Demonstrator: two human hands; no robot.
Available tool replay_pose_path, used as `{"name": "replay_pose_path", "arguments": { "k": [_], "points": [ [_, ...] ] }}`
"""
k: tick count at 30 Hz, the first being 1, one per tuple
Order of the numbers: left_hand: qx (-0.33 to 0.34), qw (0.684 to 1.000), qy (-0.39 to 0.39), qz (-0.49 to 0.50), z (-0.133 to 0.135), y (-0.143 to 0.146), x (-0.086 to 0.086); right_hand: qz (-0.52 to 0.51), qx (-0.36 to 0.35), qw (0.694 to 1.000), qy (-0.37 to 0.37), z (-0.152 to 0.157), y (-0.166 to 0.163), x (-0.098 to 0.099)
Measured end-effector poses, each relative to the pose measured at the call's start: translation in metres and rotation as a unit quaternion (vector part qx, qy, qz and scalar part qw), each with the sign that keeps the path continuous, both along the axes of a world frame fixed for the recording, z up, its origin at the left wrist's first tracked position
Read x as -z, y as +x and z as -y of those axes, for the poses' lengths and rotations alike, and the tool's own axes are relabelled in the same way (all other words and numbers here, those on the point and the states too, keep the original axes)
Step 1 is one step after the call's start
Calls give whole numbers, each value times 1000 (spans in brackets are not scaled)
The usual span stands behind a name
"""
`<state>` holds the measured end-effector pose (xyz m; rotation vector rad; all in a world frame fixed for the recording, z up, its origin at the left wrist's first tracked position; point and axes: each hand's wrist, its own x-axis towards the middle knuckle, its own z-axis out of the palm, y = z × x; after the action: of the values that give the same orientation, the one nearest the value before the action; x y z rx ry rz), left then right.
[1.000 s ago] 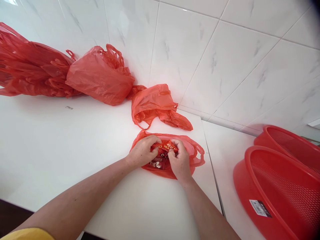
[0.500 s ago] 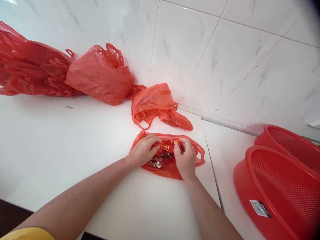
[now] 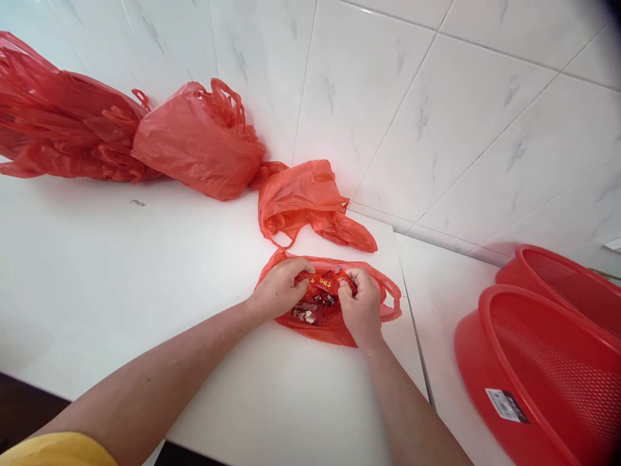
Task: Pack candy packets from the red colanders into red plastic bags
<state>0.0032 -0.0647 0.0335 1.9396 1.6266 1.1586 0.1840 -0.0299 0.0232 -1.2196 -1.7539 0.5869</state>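
Observation:
A red plastic bag (image 3: 334, 334) lies spread on the white table, its handle loop at the right. On it rest small wrapped packets: a red packet with yellow print (image 3: 324, 282), a dark-wrapped piece (image 3: 324, 299) and a maroon packet (image 3: 307, 313). My left hand (image 3: 281, 290) pinches the left end of the red packet between thumb and fingers. At its right end, my right hand (image 3: 361, 304) is closed in a pinch on it too. The fingers partly hide both ends.
Behind the hands lies another crumpled red bag (image 3: 303, 194). Farther left, a fuller red bag (image 3: 198, 145) and a heap of red bags (image 3: 68, 129) lean against the tiled wall (image 3: 369, 84). Two red perforated baskets (image 3: 490, 362) stand at the right, past a seam in the table.
The red packet now lies stretched flatter between my two hands, with more of its yellow print showing. The view has shifted slightly; the bags and baskets stay in place.

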Motion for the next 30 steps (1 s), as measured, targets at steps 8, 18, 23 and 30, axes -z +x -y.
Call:
{"name": "replay_pose_path", "arguments": {
  "k": [8,18,23,30],
  "points": [
    [-14,999,-2,48,1,1,-2,25,4,1000,4,-3,3,3],
    [-30,998,-11,60,-1,1,2,28,-20,998,47,-4,2,1],
    [-28,998,-20,60,-2,0,4,11,-16,1000,7,-3,2,1],
    [1,996,-5,84,-2,0,3,21,-32,999,0,1,0,-2]
  ]
}}
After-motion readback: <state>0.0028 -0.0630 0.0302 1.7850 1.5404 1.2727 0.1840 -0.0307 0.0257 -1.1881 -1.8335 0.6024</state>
